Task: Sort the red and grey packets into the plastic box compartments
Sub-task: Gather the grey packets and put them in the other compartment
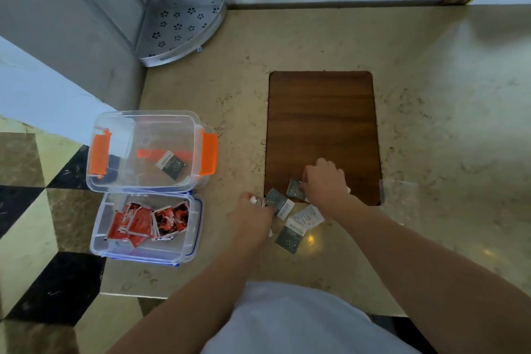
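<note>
A beige marbled stone counter (431, 123) fills most of the frame. A dark wooden board (321, 129) is laid flat on it at the centre. At the left, two clear plastic boxes are set side by side on the counter near its edge: the upper one, with orange clips (143, 152), and the lower one, with blue trim (195, 227). A white perforated corner shelf (178, 29) is stood in the upper left corner against the wall. Grey packets (287, 236) are scattered on the counter just below the board's lower edge, one (296, 190) lying on the board itself. A piece of clear tape or film (399, 192) is seen beside the board's lower right corner.
</note>
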